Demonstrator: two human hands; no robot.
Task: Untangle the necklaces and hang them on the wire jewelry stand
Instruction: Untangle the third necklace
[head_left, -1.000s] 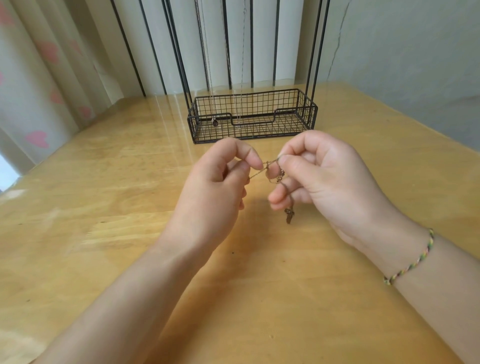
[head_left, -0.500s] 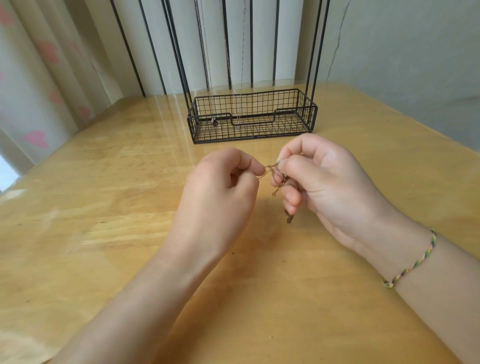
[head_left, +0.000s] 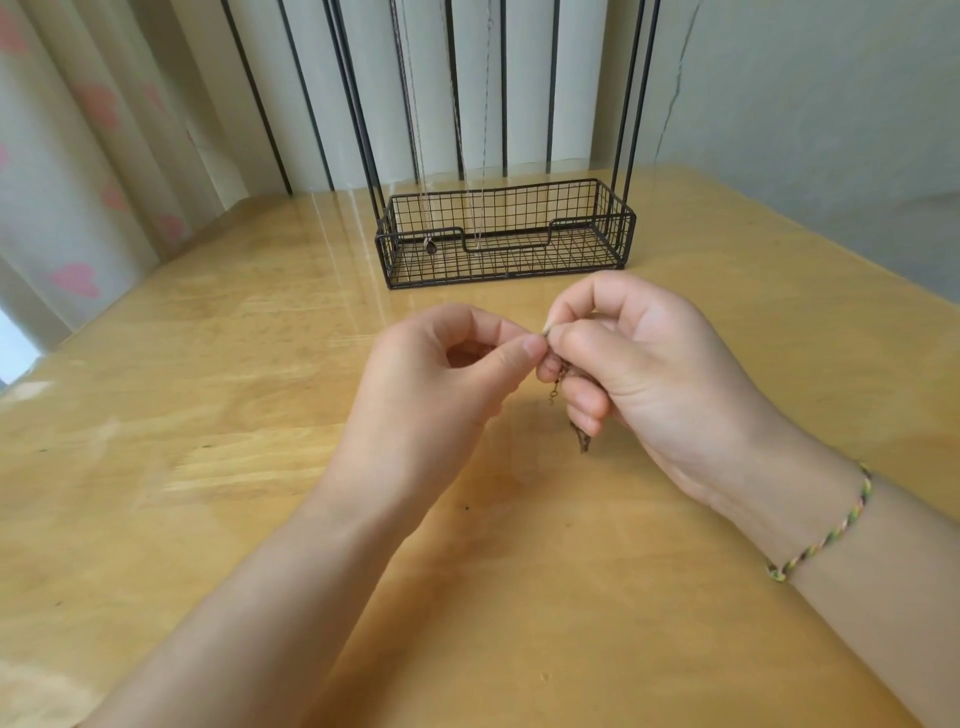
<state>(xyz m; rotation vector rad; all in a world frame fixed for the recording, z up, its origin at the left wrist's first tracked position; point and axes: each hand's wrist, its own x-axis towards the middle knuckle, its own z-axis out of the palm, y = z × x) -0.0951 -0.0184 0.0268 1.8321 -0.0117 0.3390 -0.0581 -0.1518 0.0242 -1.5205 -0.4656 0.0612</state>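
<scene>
Bronze necklace (head_left: 557, 385) pinched by left hand (head_left: 436, 400) and right hand (head_left: 652, 374); hands have drawn together.

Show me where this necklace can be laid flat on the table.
Bare table lies left of the left hand, right of the right hand, and nearer you, between the forearms. It is crowded where both hands pinch the necklace, just in front of the wire jewelry stand.

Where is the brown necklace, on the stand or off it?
Off: the necklace is pinched by left hand and right hand, in front of the stand.
</scene>
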